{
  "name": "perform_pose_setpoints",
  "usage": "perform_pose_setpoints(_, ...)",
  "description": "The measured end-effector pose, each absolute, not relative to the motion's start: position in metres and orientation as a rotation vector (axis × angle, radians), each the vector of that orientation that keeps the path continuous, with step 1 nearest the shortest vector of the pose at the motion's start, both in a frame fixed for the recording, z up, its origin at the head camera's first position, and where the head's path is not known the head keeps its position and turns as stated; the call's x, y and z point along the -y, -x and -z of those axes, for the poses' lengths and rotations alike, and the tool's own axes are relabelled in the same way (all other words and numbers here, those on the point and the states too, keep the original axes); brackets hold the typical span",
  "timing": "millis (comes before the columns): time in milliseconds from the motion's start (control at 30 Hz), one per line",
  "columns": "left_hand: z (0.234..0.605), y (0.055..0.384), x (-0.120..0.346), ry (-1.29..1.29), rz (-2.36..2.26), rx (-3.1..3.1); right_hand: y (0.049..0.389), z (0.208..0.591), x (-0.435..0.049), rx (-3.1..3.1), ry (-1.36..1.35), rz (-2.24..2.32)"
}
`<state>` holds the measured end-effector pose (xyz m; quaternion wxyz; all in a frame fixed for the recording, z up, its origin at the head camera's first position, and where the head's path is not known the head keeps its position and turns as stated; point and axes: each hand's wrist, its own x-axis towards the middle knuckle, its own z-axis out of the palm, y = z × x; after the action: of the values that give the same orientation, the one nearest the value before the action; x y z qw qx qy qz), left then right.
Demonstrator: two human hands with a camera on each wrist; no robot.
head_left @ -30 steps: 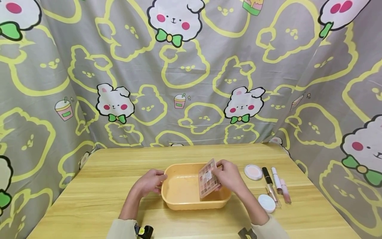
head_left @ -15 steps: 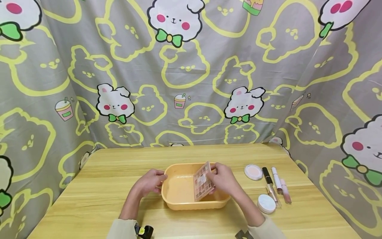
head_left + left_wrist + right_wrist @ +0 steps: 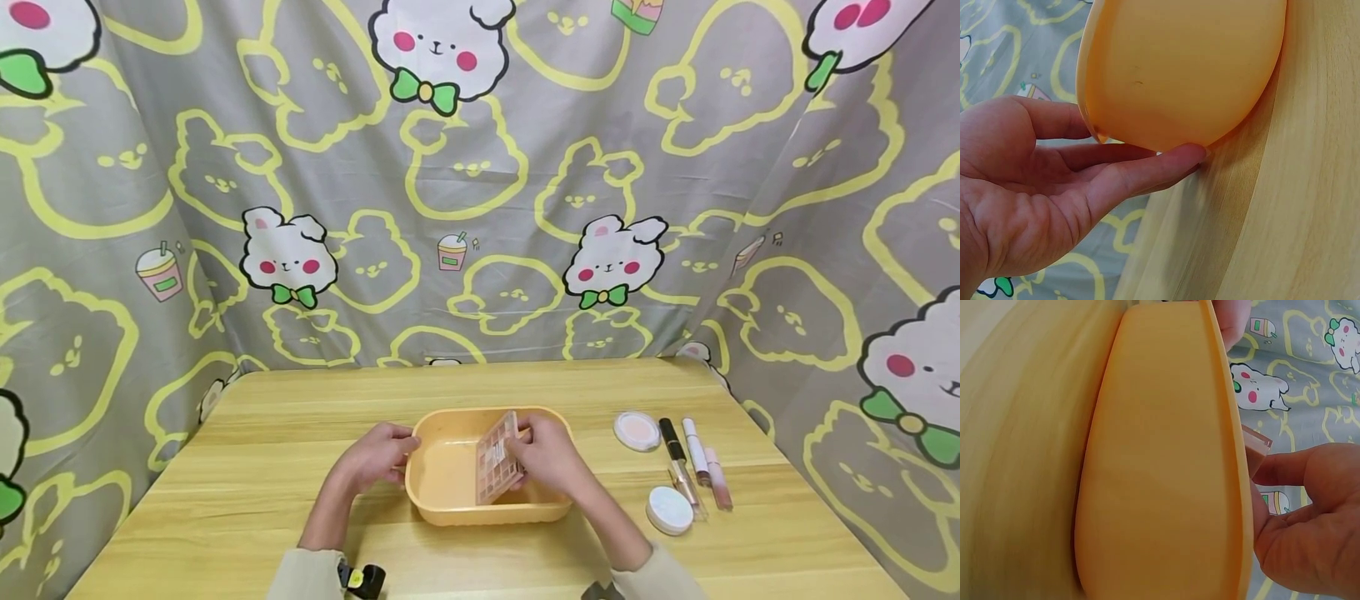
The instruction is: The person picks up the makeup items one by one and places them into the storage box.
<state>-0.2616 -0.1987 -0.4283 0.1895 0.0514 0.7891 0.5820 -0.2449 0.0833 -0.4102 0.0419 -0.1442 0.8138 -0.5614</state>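
Observation:
A yellow-orange plastic basin stands on the wooden table in front of me. At its left end, my left hand grips the rim; in the left wrist view the thumb is at the rim and the fingers lie along the outer wall of the basin. My right hand holds an eyeshadow palette by its right side, tilted, with its lower edge down inside the basin. From the right wrist, the basin's wall hides most of the palette and part of the fingers.
To the right of the basin lie a round pale compact, a white round lidded container, and slim cosmetic tubes: one black-capped, one white-capped, one pink. A patterned curtain surrounds the table.
My right hand has moved left and slightly down with the palette, bringing it farther toward the basin's middle. The left hand has stayed at the rim.

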Motion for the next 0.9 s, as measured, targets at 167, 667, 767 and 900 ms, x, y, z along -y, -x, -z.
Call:
perform_pose_setpoints(167, 0.428, 0.261, 0.199, -0.158, -1.636, -2.213, 0.244, 0.412, -0.079, -2.504, 0.439, 1.685)
perform_pose_setpoints(667, 0.425, 0.26, 0.196, -0.138, -1.636, -2.214, 0.244, 0.415, -0.067, -2.487, 0.368, 1.661)
perform_pose_setpoints(767, 0.425, 0.26, 0.196, -0.138, -1.636, -2.216, 0.244, 0.414, -0.066, -2.478, 0.361, 1.674)
perform_pose_setpoints(900, 0.426, 0.26, 0.197, -0.145, -1.633, -2.221, 0.243, 0.414, -0.065, -2.489, 0.359, 1.666)
